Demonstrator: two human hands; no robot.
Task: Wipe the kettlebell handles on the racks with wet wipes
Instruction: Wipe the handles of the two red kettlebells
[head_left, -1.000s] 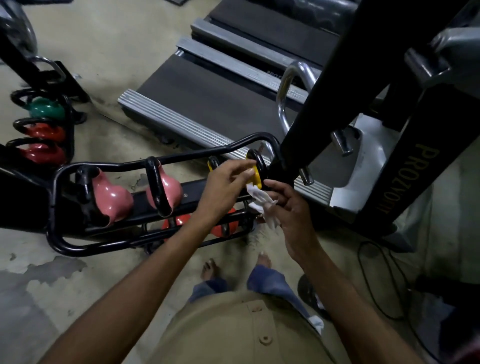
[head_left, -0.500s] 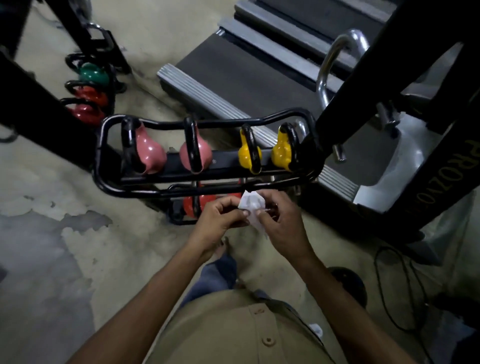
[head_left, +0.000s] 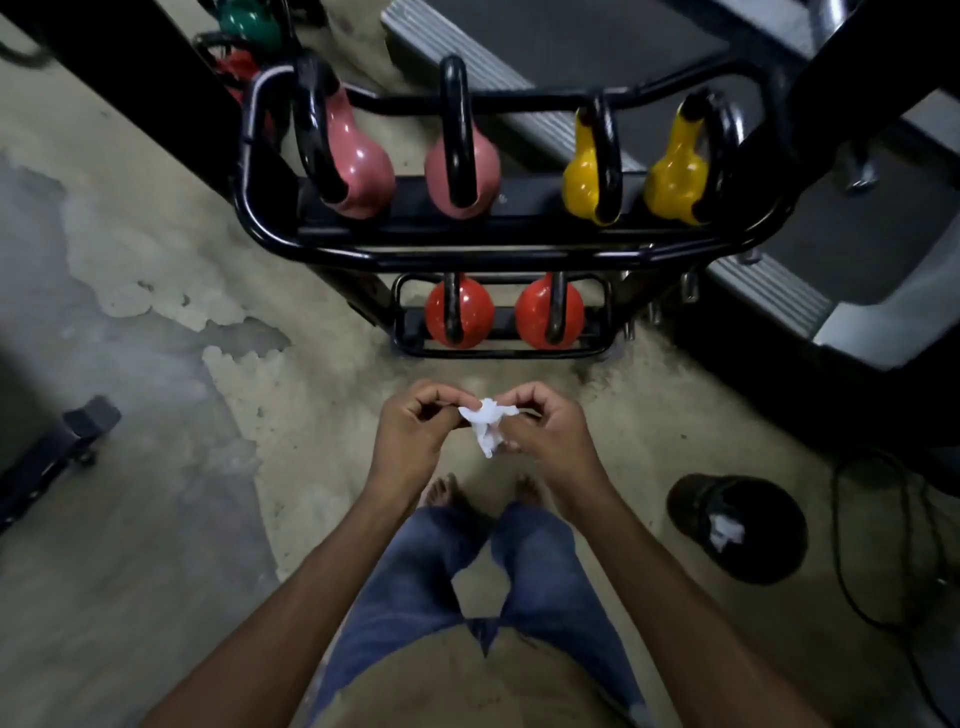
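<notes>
A crumpled white wet wipe (head_left: 487, 425) hangs between my two hands above the floor, in front of the rack. My left hand (head_left: 415, 431) pinches its left end and my right hand (head_left: 545, 428) pinches its right end. The black kettlebell rack (head_left: 467, 254) stands beyond them. Its upper shelf carries two pink kettlebells (head_left: 363, 171) and two yellow kettlebells (head_left: 675, 182), all with black handles. Two red kettlebells (head_left: 460, 312) sit on the lower shelf. Neither hand touches the rack.
A treadmill (head_left: 779, 280) lies behind and right of the rack. A black bin (head_left: 737, 530) with a white wipe inside stands on the floor at my right, beside a black cable (head_left: 852, 571). Another rack with green and red kettlebells (head_left: 249, 26) is at the top left.
My hands left the yellow kettlebell handle and drew back and down from the rack, both now holding the wipe. The view tilted down and the rack sits farther away.
</notes>
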